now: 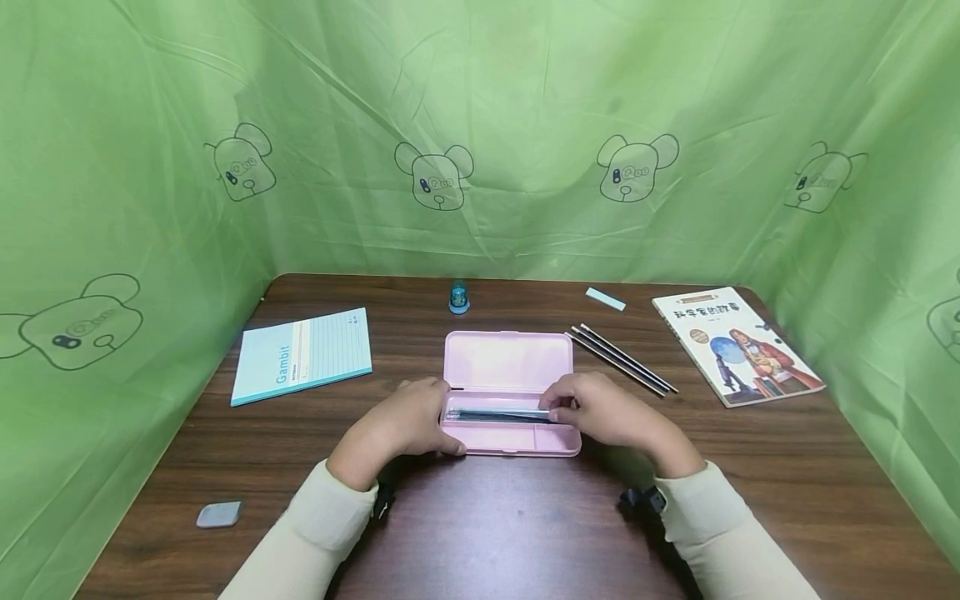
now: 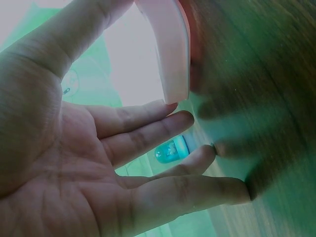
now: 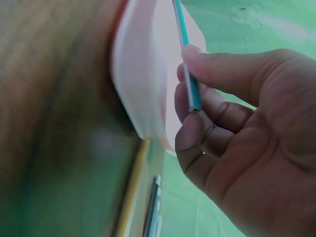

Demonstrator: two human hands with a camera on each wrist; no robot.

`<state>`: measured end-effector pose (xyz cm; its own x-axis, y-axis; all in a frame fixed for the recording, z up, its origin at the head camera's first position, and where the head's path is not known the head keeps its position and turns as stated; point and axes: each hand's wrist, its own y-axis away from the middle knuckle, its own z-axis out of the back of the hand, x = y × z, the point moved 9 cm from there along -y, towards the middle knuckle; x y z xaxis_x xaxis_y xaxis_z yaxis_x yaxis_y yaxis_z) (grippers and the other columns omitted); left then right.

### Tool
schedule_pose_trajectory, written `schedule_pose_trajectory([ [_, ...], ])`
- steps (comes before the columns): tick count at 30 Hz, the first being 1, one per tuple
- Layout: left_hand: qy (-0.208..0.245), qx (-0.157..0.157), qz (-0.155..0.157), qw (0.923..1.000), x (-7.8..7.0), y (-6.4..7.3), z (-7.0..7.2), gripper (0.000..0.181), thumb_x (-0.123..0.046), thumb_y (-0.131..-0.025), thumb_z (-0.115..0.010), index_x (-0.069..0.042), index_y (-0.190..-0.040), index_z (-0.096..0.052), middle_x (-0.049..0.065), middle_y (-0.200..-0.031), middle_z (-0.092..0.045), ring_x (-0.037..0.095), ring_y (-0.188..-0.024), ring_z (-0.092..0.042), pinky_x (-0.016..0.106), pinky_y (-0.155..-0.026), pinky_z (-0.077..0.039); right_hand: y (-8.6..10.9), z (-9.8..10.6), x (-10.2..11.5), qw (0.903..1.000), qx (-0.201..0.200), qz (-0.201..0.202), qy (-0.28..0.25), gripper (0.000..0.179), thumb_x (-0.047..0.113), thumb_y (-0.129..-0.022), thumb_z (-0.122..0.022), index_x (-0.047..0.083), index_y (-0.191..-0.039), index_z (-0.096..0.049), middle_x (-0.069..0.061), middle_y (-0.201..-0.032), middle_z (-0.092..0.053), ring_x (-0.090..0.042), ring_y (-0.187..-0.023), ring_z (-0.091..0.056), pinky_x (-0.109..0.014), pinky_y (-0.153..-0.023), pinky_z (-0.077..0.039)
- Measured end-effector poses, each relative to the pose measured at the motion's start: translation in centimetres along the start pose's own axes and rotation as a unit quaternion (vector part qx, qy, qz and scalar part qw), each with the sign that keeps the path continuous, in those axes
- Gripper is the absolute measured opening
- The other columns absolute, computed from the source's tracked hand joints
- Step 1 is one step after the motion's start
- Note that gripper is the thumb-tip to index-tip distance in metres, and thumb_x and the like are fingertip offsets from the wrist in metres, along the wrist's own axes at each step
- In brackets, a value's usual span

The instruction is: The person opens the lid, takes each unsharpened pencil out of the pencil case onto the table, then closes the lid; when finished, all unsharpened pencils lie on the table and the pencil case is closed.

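A pink pencil case point(image 1: 508, 361) lies open in front of me, its lid folded back. My left hand point(image 1: 405, 421) holds the case at its left end, thumb at the front corner and index fingertip against the back; the other fingers stretch out beside it. At the right end, my right hand point(image 1: 600, 408) pinches a teal pencil point(image 3: 194, 91) between thumb and fingers. That pencil's far part lies over the case's long compartment. Alongside it in the compartment is a dark pencil point(image 1: 495, 419), partly hidden.
Several dark pencils point(image 1: 622, 360) lie right of the case. Behind are a blue sharpener point(image 1: 459, 298) and a pale blue strip point(image 1: 605, 299). A notebook point(image 1: 303, 357) lies left, a picture book point(image 1: 738, 350) right, and a grey eraser point(image 1: 218, 515) near left. Green cloth point(image 1: 525, 242) surrounds the table.
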<state>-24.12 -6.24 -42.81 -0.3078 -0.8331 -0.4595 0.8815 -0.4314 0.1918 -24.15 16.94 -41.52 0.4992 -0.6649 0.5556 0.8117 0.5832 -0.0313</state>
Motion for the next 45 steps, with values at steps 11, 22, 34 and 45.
schedule_pose_trajectory([
  [11, -0.005, 0.002, -0.001, 1.0, 0.0, -0.2, -0.1, 0.069, -0.037, -0.076, -0.104, 0.0, -0.124, -0.071, 0.01, -0.115, -0.074, 0.027, -0.105, -0.065, 0.054, -0.115, -0.049, 3.4, 8.1, -7.6, 0.9746, -0.16, -0.147, -0.054, 0.018, 0.012, -0.106, -0.076, 0.007, -0.122, -0.082, -0.014, -0.11, -0.083, -0.019, -0.092, -0.069, -0.029, -0.08, -0.054],
  [22, -0.008, 0.003, 0.003, 1.0, 0.2, -0.1, -0.2, 0.072, -0.039, -0.077, -0.103, 0.001, -0.127, -0.07, 0.011, -0.118, -0.074, 0.028, -0.107, -0.066, 0.054, -0.117, -0.048, 6.3, 9.2, -15.3, 0.9563, -0.179, -0.231, 0.007, 0.017, 0.009, -0.107, -0.071, -0.003, -0.116, -0.08, -0.022, -0.106, -0.081, -0.025, -0.094, -0.067, -0.039, -0.084, -0.049],
  [34, -0.002, 0.004, 0.002, 1.0, 0.1, 0.0, -0.2, 0.072, -0.037, -0.077, -0.103, 0.001, -0.128, -0.07, 0.011, -0.119, -0.075, 0.028, -0.109, -0.065, 0.055, -0.118, -0.047, 7.2, 8.1, -17.7, 0.9497, -0.136, -0.281, 0.02, 0.017, 0.009, -0.104, -0.071, -0.004, -0.111, -0.08, -0.012, -0.091, -0.078, -0.026, -0.088, -0.064, -0.041, -0.083, -0.046],
  [45, -0.007, 0.004, 0.003, 1.0, 0.1, 0.0, -0.2, 0.071, -0.038, -0.077, -0.103, 0.001, -0.126, -0.07, 0.011, -0.117, -0.075, 0.028, -0.107, -0.065, 0.054, -0.116, -0.049, 7.2, 8.0, -17.5, 0.9494, -0.125, -0.288, 0.017, 0.018, 0.008, -0.104, -0.07, -0.004, -0.112, -0.08, -0.013, -0.092, -0.079, -0.027, -0.09, -0.065, -0.042, -0.084, -0.047],
])
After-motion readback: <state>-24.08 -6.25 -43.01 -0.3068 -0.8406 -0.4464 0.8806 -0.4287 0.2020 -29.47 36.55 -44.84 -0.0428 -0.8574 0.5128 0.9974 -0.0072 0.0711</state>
